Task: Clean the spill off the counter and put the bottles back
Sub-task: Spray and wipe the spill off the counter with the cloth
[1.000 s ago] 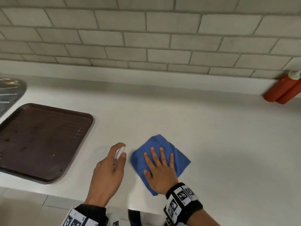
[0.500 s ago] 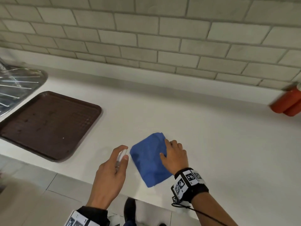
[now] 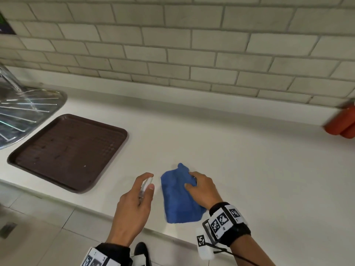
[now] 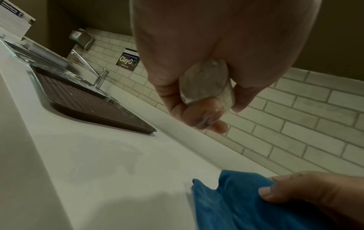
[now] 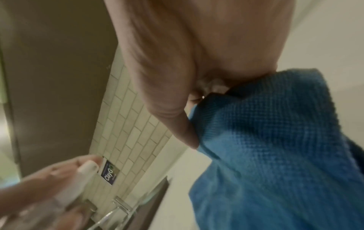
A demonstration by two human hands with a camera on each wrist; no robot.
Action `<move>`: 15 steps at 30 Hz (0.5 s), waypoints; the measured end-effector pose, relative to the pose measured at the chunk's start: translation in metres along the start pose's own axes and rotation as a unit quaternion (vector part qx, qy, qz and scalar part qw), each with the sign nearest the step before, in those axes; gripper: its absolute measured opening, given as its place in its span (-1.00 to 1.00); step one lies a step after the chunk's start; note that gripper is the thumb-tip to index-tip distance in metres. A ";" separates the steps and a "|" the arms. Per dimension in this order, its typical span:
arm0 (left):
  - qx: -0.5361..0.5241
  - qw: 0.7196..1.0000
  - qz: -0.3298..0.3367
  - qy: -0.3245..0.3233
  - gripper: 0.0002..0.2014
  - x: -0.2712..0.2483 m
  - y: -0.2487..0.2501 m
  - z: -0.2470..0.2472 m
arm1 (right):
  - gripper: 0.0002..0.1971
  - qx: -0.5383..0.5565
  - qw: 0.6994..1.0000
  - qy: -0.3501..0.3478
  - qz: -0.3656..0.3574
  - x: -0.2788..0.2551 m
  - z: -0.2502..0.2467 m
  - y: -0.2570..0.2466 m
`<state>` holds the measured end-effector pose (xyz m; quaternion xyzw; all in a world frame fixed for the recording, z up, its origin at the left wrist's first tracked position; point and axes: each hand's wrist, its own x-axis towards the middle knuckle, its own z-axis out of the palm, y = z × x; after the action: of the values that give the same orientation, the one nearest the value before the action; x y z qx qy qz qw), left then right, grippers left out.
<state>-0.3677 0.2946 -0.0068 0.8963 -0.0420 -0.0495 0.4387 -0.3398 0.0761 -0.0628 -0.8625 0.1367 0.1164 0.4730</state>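
My left hand grips a small clear spray bottle with a white top, held over the white counter near its front edge; its clear base shows between my curled fingers in the left wrist view. Just to its right, my right hand pinches a bunched blue cloth, thumb and fingers curled into the fabric, which hangs partly off the counter. A faint wet smear lies on the counter left of the cloth. Two red bottles lean at the far right against the wall.
A brown tray lies on the counter to the left, beside a steel sink drainer and a tap. A tiled wall runs behind. The floor lies below the counter's front edge.
My right hand went from flat on the spread cloth to curled, gathering it into a bunch and lifting it. The left hand kept the spray bottle. My view shifted right and back.
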 end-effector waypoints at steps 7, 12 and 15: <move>-0.010 1.000 0.011 0.017 -0.74 0.031 -0.028 -0.036 | -0.74 0.028 0.996 -0.070 -0.049 0.013 0.014 -0.060; -0.008 1.000 0.010 0.021 -0.73 0.063 -0.057 -0.075 | -0.69 0.039 0.993 -0.086 -0.067 0.033 0.038 -0.114; -0.019 0.999 0.008 0.024 -0.73 0.086 -0.076 -0.098 | -0.70 0.044 0.991 -0.092 -0.083 0.048 0.057 -0.147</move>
<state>-0.2676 0.4076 -0.0109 0.8882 -0.0370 -0.0250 0.4572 -0.2483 0.1941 0.0071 -0.8346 0.0252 0.1497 0.5296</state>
